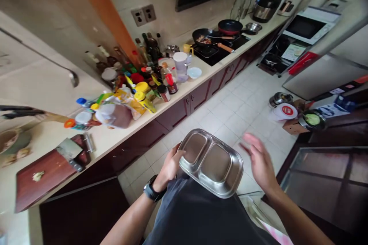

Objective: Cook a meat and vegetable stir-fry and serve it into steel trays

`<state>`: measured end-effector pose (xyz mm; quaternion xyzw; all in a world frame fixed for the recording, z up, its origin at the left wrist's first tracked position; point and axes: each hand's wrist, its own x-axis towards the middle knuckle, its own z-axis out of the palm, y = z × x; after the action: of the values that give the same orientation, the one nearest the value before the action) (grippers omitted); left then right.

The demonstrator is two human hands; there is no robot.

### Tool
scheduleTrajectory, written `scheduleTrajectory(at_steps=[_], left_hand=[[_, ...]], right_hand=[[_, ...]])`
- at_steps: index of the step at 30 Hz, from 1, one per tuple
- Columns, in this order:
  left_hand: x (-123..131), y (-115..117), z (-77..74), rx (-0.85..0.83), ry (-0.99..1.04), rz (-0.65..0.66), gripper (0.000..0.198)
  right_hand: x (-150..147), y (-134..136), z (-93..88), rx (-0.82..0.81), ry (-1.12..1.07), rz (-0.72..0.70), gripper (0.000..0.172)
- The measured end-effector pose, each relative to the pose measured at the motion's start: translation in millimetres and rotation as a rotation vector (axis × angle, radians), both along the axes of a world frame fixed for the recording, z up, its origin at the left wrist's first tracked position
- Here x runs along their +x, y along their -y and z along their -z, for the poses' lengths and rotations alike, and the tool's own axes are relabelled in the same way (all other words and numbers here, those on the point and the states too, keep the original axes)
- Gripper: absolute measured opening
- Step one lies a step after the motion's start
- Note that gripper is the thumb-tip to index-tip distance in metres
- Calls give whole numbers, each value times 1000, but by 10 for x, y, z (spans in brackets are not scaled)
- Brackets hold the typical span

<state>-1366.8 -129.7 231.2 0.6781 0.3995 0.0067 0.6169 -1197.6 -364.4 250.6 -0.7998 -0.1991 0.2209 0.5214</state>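
Note:
My left hand (171, 164), with a dark watch on its wrist, grips a shiny steel divided tray (206, 153) by its left end. The thumb lies over the rim; the other fingers are mostly hidden beneath. Two compartments of the tray face up, with nothing in them. It is held in front of my dark clothing, above the tiled floor. To the right of the tray, my right hand (261, 160) hovers apart from it. Its fingers are stretched out, somewhat blurred by motion, and hold nothing.
Bottles and jars crowd the counter (128, 133). A cleaver (69, 151) lies on a brown cutting board (47, 178) at left. Pans, one a wok with food (203, 40), sit on the stove. A microwave (309, 26) and low containers stand at right.

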Motion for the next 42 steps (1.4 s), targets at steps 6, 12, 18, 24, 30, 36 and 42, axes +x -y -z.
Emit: scheduleTrajectory(at_steps=[6,12,18,24,30,36,42], left_hand=[[1232,360,267,66,22,240,22],[2422,307,530,63,79,341,24],[3752,6,890,45,-11,314,27],[5014,-218,858,84,-64,375,38],[6384,-204,907,138,-31,460,47],[7868,-23,1097,68,105,418,39],[9169,115,993,56,-7,345,53]], right_hand=[[266,-161,-24,-314,459,-594,100],[1196,-462,497,-598,563,-685,82],[2581,-734,668,-585,514,-771,77],[3764,-941,931,-590,662,-622,76],[4902,-922,1247,-293,595,-377,39],[6916,-215,1117,-108,28,-20,13],[8940,562,968,-51,-393,101,37]])
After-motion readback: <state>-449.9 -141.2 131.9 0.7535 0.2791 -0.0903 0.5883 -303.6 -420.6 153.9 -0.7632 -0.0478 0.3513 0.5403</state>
